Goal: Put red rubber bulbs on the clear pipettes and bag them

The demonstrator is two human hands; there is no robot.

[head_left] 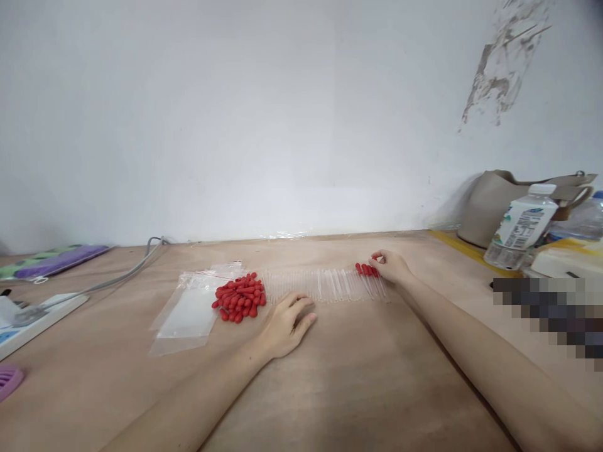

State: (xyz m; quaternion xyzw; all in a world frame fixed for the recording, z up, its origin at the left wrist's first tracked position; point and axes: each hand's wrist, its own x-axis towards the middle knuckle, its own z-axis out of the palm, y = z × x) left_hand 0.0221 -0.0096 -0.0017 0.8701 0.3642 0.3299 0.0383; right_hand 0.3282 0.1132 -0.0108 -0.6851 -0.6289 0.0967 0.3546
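Clear thin tubes (330,285), like dropper pipettes, lie side by side in a long row on the table. Several at the right end carry red rubber bulbs (364,270) on their far ends. My right hand (392,266) is there, fingertips pinched around a red rubber bulb (375,257); whether a tube is in it I cannot tell. Resting at the row's near edge is my left hand (287,323), open, fingers apart and holding nothing. A heap of loose red bulbs (240,298) sits left of the row, just beyond that hand.
Clear plastic bags (188,314) lie left of the heap. Further left are a power strip (51,320) with a grey cable and a purple-green pouch (61,260). A plastic bottle (522,226) and a beige bag (485,207) stand at the right by the wall.
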